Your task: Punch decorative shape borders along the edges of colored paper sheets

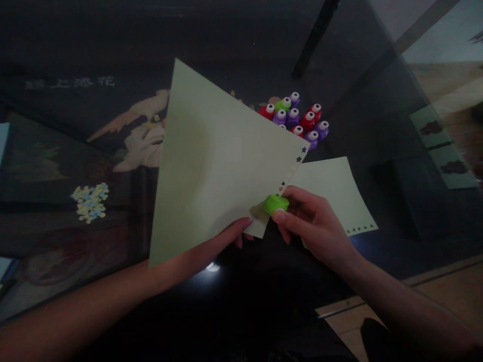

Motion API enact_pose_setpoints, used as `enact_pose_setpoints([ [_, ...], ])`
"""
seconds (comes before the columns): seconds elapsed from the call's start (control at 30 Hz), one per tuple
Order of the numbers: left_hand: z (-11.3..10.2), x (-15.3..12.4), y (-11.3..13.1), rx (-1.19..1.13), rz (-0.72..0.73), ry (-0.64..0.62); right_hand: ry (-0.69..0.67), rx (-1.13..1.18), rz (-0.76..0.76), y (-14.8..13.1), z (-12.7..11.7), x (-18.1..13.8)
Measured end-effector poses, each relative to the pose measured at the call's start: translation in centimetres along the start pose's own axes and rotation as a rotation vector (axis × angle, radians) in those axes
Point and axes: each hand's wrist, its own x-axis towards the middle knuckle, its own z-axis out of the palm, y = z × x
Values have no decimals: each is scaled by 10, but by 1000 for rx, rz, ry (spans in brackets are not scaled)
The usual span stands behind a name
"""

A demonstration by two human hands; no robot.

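A pale green sheet of paper point(226, 161) is held up at a tilt over the dark table. My left hand point(241, 230) pinches its lower edge, thumb on top and fingers underneath. In my right hand point(313, 216) is a green craft punch point(276, 204), gripped between thumb and fingers at the sheet's right edge. A row of small cut-out shapes, stars among them, runs along that edge above the punch. The part of the edge inside the punch is hidden.
Several red, purple and green craft punches point(293, 116) stand behind the sheet. A second pale sheet point(332, 186) with punched shapes along one edge lies to the right. Small yellow and blue paper pieces point(90, 202) sit in a heap on the left.
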Motion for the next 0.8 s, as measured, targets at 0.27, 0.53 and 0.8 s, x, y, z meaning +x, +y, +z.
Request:
enact_pose_setpoints([
  [0.27,1,0,2,9,6,1,-12,20,-35,4,0,1],
  [0.53,2,1,3,19,0,17,6,22,-44,4,1,0],
  [0.8,0,-2,5,15,-1,-20,27,42,-84,6,1,-1],
])
